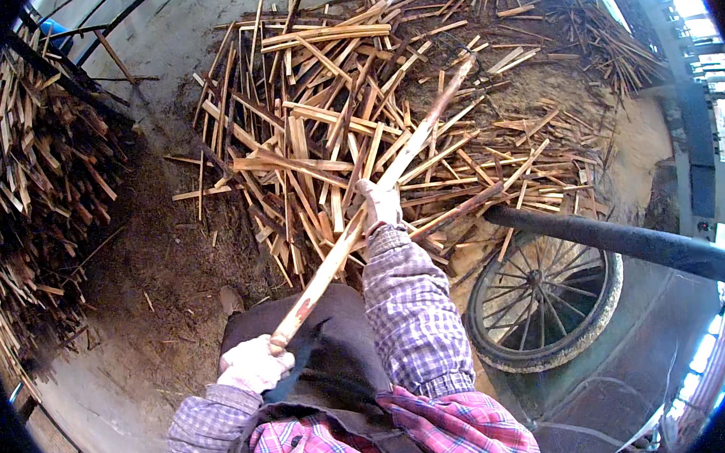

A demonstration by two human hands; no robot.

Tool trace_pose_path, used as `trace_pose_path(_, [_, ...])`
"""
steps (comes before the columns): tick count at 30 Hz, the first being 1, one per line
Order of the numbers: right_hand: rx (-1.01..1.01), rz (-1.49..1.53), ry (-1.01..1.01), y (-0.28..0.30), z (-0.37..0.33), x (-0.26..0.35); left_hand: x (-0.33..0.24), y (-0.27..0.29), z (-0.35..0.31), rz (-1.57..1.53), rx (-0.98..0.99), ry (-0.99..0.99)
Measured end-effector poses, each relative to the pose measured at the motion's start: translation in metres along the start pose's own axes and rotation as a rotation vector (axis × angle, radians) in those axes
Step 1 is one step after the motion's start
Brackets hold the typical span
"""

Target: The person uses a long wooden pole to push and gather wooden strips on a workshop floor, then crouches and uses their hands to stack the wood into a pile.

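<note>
A long, pale wooden strip with patches of brown bark slants across in front of me, from low left to high right. My left hand, in a pale glove, is closed around its near end. Farther up, near the strip's middle, my right hand grips it, also gloved. The strip's far end reaches over a loose heap of split wood strips, which lie crisscross on the ground. My right hand is over the near side of this heap.
At the left, wood strips are stacked in a tall pile by a dark metal frame. A spoked wheel stands at the right under a thick dark bar. More scattered strips lie at the far right beside machinery.
</note>
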State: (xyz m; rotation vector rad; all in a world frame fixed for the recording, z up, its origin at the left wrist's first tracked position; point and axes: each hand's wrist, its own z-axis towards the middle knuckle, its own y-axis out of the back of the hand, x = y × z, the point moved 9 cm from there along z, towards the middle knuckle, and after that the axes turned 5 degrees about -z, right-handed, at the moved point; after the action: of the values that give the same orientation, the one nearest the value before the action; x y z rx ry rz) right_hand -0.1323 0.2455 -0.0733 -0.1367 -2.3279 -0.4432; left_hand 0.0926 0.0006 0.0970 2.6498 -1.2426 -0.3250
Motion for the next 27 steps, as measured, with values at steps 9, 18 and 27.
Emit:
trace_pose_path(9, [0.142, 0.172, -0.005, -0.052, -0.053, -0.042, 0.107, 0.009, -0.016, 0.213, -0.244, -0.381])
trace_pose_path(18, [-0.017, 0.061, -0.132, -0.218, -0.273, -0.136, 0.375, 0.052, -0.055, 0.265, -0.183, -0.188])
trace_pose_path(27, [-0.085, 0.173, -0.073, -0.234, -0.288, -0.148, 0.423, 0.061, -0.058, 0.451, -0.068, 0.087])
